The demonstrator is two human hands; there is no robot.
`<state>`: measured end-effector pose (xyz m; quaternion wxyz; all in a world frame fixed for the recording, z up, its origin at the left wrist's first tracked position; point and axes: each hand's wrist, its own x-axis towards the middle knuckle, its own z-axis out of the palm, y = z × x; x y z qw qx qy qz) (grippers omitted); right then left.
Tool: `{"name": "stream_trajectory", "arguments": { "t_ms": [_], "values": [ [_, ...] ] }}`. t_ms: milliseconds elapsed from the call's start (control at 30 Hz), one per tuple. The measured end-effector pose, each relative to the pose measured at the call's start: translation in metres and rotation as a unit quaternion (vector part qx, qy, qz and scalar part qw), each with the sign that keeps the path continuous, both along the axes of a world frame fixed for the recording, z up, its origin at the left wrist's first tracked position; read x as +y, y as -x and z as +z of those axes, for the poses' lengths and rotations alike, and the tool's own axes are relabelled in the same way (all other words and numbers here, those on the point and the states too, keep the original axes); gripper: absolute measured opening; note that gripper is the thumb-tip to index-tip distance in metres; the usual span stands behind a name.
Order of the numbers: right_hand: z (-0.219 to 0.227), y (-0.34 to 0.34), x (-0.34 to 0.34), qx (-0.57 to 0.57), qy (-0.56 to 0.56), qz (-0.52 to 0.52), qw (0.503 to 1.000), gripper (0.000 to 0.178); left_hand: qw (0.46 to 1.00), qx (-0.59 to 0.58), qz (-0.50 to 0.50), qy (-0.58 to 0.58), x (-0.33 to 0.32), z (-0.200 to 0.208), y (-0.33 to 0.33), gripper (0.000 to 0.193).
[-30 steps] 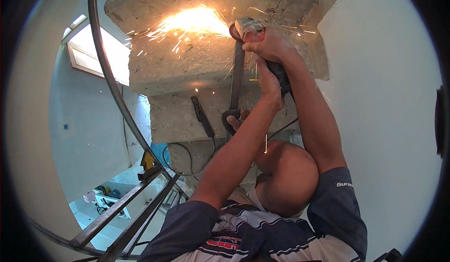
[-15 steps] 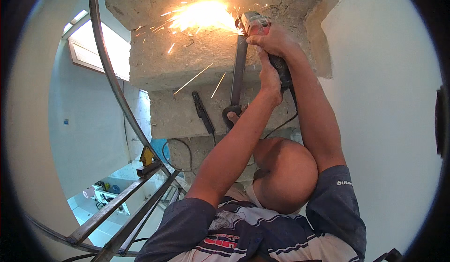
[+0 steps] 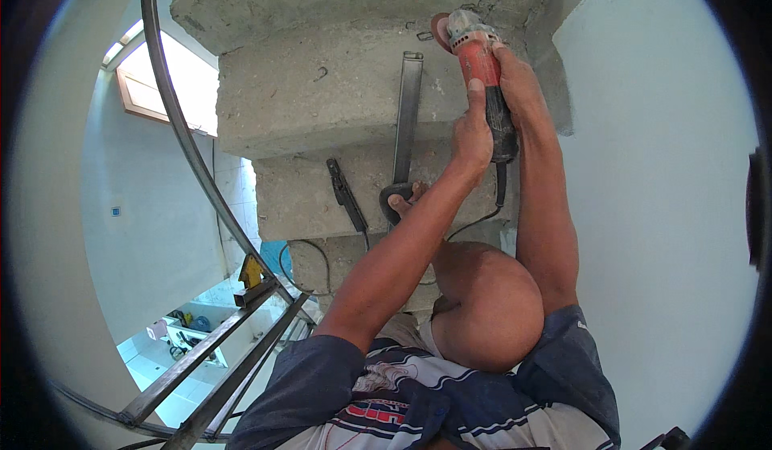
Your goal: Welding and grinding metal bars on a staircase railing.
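Note:
Both of my hands hold an angle grinder (image 3: 480, 64) with a red and black body and a grey head. My left hand (image 3: 473, 135) is closed on its left side, and my right hand (image 3: 520, 88) grips it from the right. The grinder's disc (image 3: 441, 32) is up and to the right of a square metal tube (image 3: 408, 100), apart from it. The tube lies on the concrete steps with its open end away from me. My foot in a dark sandal (image 3: 396, 201) rests on its near part. A small cut metal piece (image 3: 424, 36) lies beside the disc.
A black welding electrode holder (image 3: 346, 195) with a cable lies on the concrete step (image 3: 281, 104) left of the tube. A curved metal rail (image 3: 189, 136) and metal bars (image 3: 193, 357) stand at the left, with a yellow tool (image 3: 250, 271) on them. A white wall (image 3: 651, 168) rises at the right.
The grinder has moved up and right, off the tube's end, with both hands on it. The bright sparks are gone, and the tube's end is in plain view.

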<state>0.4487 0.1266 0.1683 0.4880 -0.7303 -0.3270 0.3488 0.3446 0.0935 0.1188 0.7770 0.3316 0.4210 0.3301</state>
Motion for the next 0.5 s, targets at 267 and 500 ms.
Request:
{"name": "stream_trajectory", "arguments": {
  "t_ms": [267,500],
  "values": [
    [-0.007,0.031,-0.015,-0.211,0.021,0.022,0.977,0.055,0.943,0.274,-0.043,-0.185,0.005,0.0,0.016,0.077],
    [-0.016,0.007,-0.01,-0.072,0.056,0.042,0.995,0.064,0.908,0.223,0.068,-0.348,-0.031,-0.01,0.016,0.064]
  ]
}}
